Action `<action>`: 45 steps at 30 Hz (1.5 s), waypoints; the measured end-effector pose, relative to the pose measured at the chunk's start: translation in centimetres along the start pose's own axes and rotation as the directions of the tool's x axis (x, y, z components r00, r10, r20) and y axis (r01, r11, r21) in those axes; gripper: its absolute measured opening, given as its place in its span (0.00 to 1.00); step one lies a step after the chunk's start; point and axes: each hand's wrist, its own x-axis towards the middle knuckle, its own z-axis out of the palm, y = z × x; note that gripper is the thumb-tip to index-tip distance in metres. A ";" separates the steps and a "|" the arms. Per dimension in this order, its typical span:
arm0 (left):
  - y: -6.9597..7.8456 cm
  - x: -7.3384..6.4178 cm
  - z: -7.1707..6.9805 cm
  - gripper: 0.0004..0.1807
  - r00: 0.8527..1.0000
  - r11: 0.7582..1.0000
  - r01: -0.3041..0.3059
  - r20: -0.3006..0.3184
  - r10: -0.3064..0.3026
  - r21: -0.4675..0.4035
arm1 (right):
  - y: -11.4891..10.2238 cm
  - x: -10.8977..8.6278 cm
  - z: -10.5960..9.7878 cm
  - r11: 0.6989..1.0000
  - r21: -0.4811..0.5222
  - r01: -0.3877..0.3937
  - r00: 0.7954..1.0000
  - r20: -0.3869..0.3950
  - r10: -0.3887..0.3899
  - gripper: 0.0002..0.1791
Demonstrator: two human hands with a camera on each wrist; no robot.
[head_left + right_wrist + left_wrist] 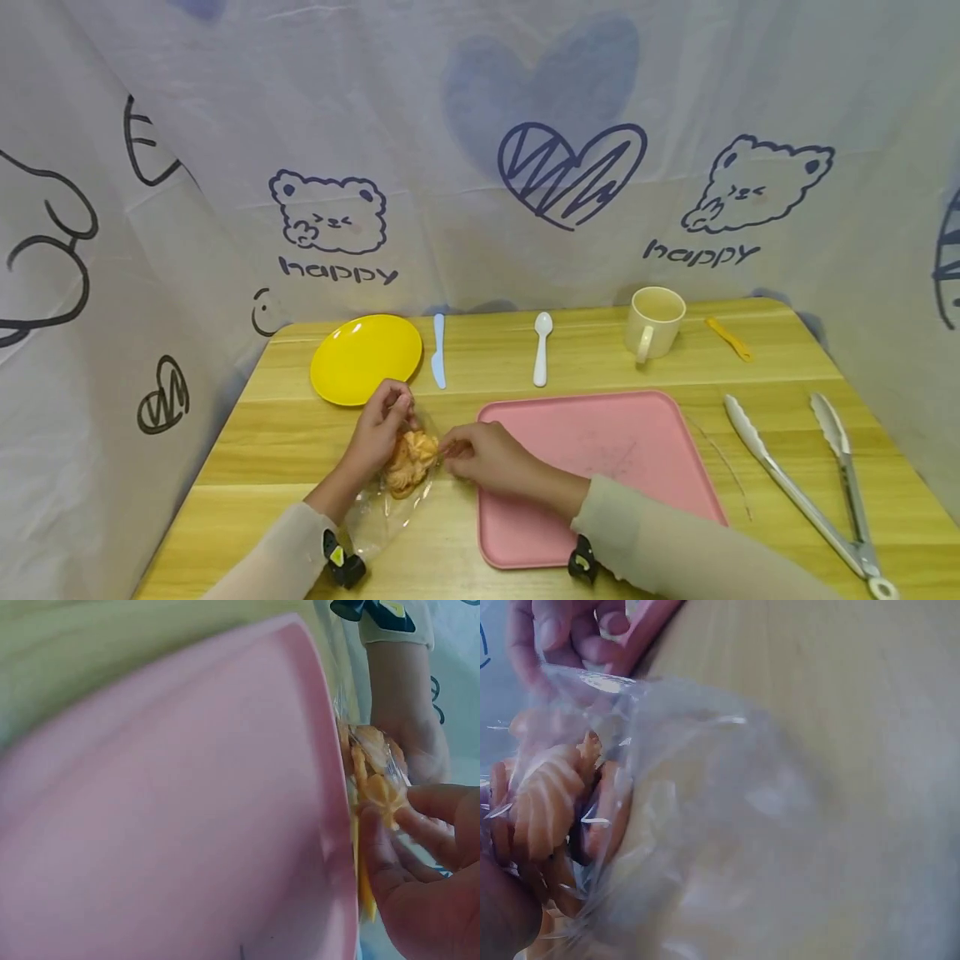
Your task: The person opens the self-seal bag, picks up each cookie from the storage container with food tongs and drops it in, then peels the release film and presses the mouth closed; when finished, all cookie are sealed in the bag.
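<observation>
Several golden-brown swirled cookies (547, 799) lie bunched inside a clear plastic bag (386, 521), left of the pink tray. My left hand (384, 429) grips the bag at its left and far side, fingers curled. From the right, my right hand (487, 454) pinches the plastic beside the cookies between thumb and fingers. The right wrist view has the right hand's fingertips (401, 814) at the end of the cookie bunch. Loose, crinkled plastic trails toward me below the cookies.
A pink tray (585, 433) lies under my right forearm. Behind are a yellow plate (367, 358), light blue knife (439, 350), white spoon (541, 350), cream mug (656, 321) and small orange utensil (727, 338). Spread metal tongs (810, 508) and a thin tie (727, 467) lie right.
</observation>
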 end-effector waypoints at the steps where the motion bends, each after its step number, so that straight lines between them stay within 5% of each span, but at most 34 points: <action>1: 0.1 0.0 0.0 0.12 1.000 1.000 0.002 -0.013 -0.002 -0.011 | 0.0 0.1 0.0 1.000 0.003 0.005 1.000 -0.013 -0.005 0.09; 12: 2.3 -0.3 0.9 0.11 0.984 0.995 -0.067 -0.159 0.077 0.068 | -1.5 0.4 -0.2 0.992 -0.089 0.090 0.992 -0.084 -0.098 0.03; 20: 4.8 -0.3 0.2 0.10 0.956 0.986 -0.100 -0.261 0.133 0.135 | -3.1 -0.1 -2.7 0.938 -0.240 0.252 0.959 -0.065 -0.275 0.04; 25: 6.1 -0.2 0.2 0.12 0.944 0.992 -0.077 -0.312 0.104 0.096 | -3.6 -0.2 -3.5 0.907 -0.289 0.307 0.935 -0.084 -0.344 0.06; 32: 7.1 -0.2 0.5 0.14 0.935 0.995 -0.053 -0.347 0.077 0.080 | -3.3 -0.3 -3.1 0.885 -0.374 0.278 0.932 -0.119 -0.344 0.07; 37: 8.1 -0.2 0.2 0.15 0.920 0.991 -0.094 -0.372 0.123 0.095 | -3.7 -0.4 -3.9 0.881 -0.357 0.309 0.881 -0.242 -0.407 0.08; 41: 8.9 -0.1 0.2 0.15 0.914 0.986 -0.155 -0.371 0.165 0.057 | -4.7 -0.2 -5.0 0.850 -0.371 0.373 0.830 -0.275 -0.485 0.07; 45: 9.4 0.0 0.3 0.15 0.913 0.984 -0.178 -0.368 0.175 0.027 | -5.2 -0.1 -5.8 0.828 -0.402 0.391 0.823 -0.251 -0.510 0.07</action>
